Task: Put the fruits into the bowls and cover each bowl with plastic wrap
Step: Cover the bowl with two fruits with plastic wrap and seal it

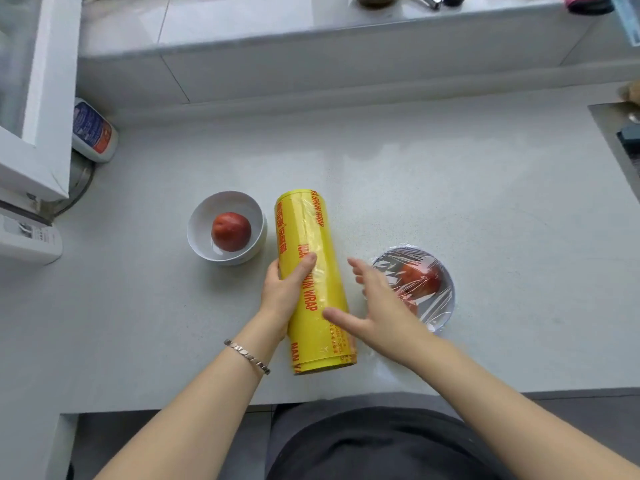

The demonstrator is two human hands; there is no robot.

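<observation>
The yellow roll of plastic wrap (313,282) lies on its side on the grey counter (450,188), nearest the person, between the two bowls. It is gripped around its near half by the left hand (282,292), fingers curled over the top and thumb on the far flank. The right hand (377,308) is spread open, fingers apart, its thumb resting against the roll's near right side and nothing pinched; the film's loose edge cannot be made out.

Several slips are judged possible from here. If the free edge is not found, the film could be scratched at and torn into strips (thin film clings to itself readily). If the roll is steadied too loosely, it could turn on the smooth counter and knock the open bowl just beside its far end. A sheet drawn too short would not reach around the rim.

Just right of the roll, partly behind the right hand, the covered bowl (434,306) is seen, wrinkled film stretched over it and a red fruit (420,278) visible through the wrap. Farther off, left of the roll's far end, the white bowl (207,251) stands uncovered, one round red-orange fruit (231,231) resting inside it, so one covering is judged left to do.
</observation>
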